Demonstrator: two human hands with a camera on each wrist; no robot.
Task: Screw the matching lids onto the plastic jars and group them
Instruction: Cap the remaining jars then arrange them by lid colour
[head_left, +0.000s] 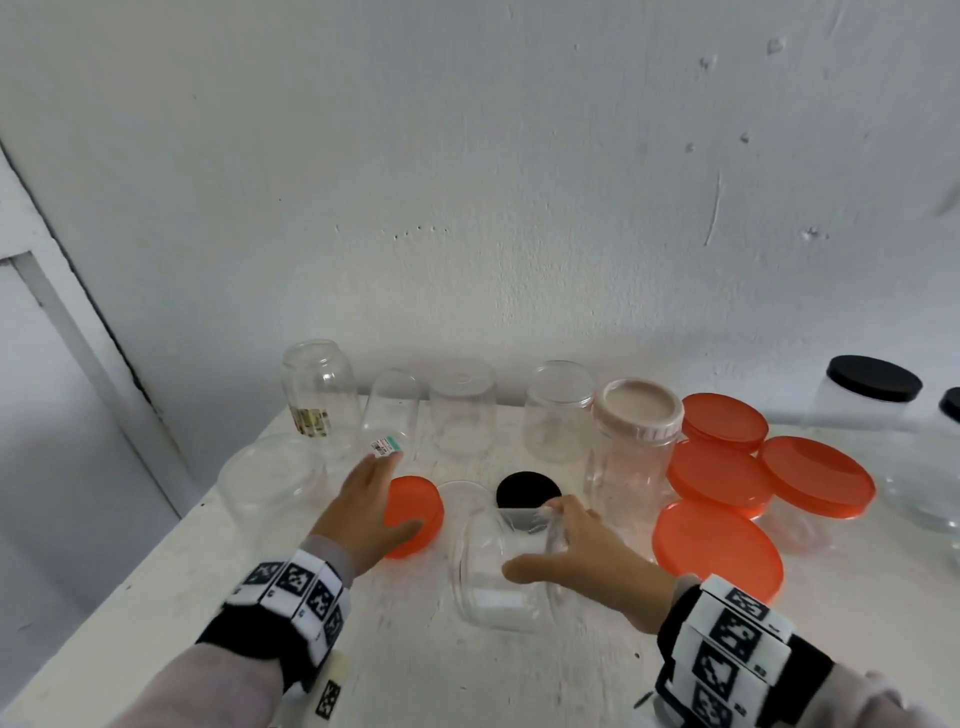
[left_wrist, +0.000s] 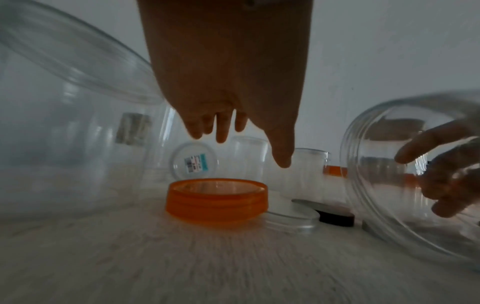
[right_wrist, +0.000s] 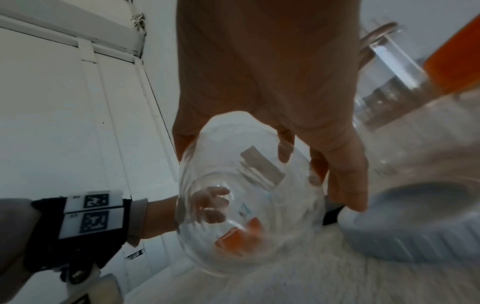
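Table (head_left: 623, 675), white and worn, is carrying everything, and I am placing things by the black lid (head_left: 528, 489) lying flat near its middle. Behind that lid, clear jars are standing in a row by the wall, one of them, the tilted jar (head_left: 388, 415), showing a label. Right of the black lid a pink-lidded jar (head_left: 636, 441) is standing upright, and farther right orange-lidded tubs (head_left: 815, 483) are clustering, with a loose big orange lid (head_left: 717, 551) in front of them. Just in front of the black lid, my right hand (head_left: 582, 556) is gripping an open jar (head_left: 498, 571), tipped on its side, thumb on the near wall and fingers curled over the far one; in the right wrist view this jar (right_wrist: 249, 205) is partly hiding the palm. Left of the black lid, my left hand (head_left: 363, 514) is hovering with fingers relaxed and spread, holding nothing, just above a small orange lid (head_left: 415, 514) lying rim up. Between both lids a clear lid (left_wrist: 293, 218) is lying flat.
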